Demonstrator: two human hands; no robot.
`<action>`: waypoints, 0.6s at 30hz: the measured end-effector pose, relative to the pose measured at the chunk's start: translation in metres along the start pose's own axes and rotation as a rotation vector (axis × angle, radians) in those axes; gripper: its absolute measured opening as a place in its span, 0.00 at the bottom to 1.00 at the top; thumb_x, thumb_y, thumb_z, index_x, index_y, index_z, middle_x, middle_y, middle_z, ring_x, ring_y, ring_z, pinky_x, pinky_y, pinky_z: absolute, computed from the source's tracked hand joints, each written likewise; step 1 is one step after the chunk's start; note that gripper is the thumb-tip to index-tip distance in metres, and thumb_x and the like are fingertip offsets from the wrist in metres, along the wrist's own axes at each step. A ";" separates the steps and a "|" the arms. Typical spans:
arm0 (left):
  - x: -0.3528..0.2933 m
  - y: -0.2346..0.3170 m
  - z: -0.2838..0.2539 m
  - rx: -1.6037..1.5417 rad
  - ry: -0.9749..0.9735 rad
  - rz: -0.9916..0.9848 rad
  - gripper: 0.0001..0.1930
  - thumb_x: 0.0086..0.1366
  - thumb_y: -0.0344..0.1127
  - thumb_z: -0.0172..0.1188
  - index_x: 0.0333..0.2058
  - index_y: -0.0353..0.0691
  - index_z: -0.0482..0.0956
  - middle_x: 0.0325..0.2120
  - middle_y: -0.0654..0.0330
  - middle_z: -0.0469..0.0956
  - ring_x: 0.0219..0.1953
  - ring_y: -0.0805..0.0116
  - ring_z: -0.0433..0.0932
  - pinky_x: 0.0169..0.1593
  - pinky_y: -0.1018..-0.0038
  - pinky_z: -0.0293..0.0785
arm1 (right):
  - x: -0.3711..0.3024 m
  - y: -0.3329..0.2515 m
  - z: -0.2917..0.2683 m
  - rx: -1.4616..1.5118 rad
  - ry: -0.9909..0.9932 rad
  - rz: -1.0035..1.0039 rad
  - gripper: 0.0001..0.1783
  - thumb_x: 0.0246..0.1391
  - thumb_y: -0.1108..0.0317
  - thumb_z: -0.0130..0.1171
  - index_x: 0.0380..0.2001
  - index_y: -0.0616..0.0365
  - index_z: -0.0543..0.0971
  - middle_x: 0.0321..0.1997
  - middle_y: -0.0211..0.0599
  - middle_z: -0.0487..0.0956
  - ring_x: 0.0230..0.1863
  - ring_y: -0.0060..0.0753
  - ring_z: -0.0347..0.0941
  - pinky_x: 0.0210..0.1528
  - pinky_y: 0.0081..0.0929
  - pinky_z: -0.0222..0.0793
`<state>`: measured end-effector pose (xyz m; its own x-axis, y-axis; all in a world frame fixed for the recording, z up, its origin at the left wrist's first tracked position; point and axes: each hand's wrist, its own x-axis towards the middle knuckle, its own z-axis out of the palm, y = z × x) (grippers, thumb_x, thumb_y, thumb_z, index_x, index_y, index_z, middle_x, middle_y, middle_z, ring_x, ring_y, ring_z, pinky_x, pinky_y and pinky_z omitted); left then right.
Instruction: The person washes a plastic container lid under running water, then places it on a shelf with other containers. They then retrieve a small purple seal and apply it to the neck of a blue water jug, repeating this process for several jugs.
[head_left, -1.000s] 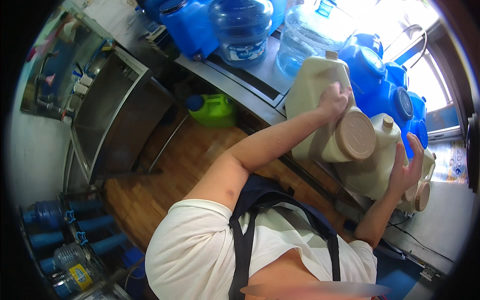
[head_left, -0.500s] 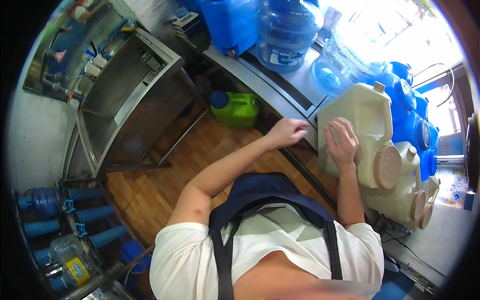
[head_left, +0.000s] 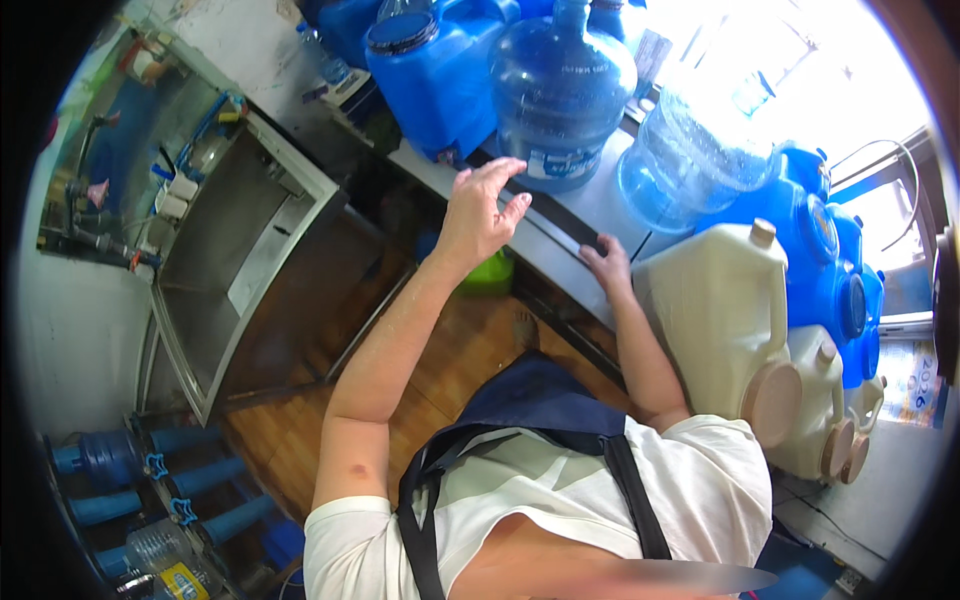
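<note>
My left hand is raised over the front edge of the counter, fingers stretched out and holding nothing. It is nearest to a blue round water bottle and a blue rectangular water container with a dark cap. By the counter edge, my right hand has its thumb apart from partly bent fingers, with nothing visible in it. Beside the right forearm stands a beige water jug with a wide round cap. A clear round water bottle is behind the right hand.
Several blue containers and more beige jugs crowd the right side. A steel sink stands left. Under the counter sits a green jug, partly hidden by my arm. A rack with blue tubes is lower left.
My left hand has moved left and farther out, toward the blue round bottle. The right hand has come away from the beige jug, leftward to the counter edge. The view has shifted.
</note>
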<state>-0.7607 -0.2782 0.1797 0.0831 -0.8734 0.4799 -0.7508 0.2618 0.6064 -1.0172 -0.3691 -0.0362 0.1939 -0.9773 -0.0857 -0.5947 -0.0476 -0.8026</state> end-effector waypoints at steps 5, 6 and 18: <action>0.151 -0.020 0.032 -0.121 0.139 0.030 0.36 0.55 0.37 0.69 0.59 0.28 0.64 0.55 0.39 0.71 0.60 0.47 0.70 0.62 0.63 0.65 | 0.021 0.049 0.036 -0.448 -0.588 0.222 0.46 0.43 0.49 0.69 0.61 0.64 0.66 0.68 0.57 0.61 0.67 0.56 0.60 0.64 0.56 0.60; 0.183 -0.025 0.044 -0.171 0.147 -0.041 0.43 0.53 0.39 0.72 0.61 0.27 0.59 0.58 0.38 0.68 0.61 0.47 0.68 0.64 0.65 0.64 | 0.012 0.050 0.036 -0.513 -0.612 0.250 0.49 0.41 0.48 0.70 0.62 0.64 0.64 0.70 0.56 0.57 0.69 0.56 0.55 0.66 0.56 0.56; 0.306 -0.078 0.108 0.175 0.225 -0.258 0.38 0.42 0.48 0.78 0.46 0.36 0.67 0.25 0.55 0.81 0.30 0.55 0.82 0.41 0.64 0.78 | 0.062 0.012 0.022 -0.068 -0.273 0.439 0.35 0.53 0.50 0.62 0.59 0.61 0.71 0.60 0.52 0.72 0.60 0.43 0.70 0.63 0.31 0.62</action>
<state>-0.7473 -0.6101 0.2107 0.4109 -0.7845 0.4644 -0.7852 -0.0457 0.6175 -0.9952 -0.4253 -0.0640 0.1057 -0.8191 -0.5638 -0.7132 0.3327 -0.6169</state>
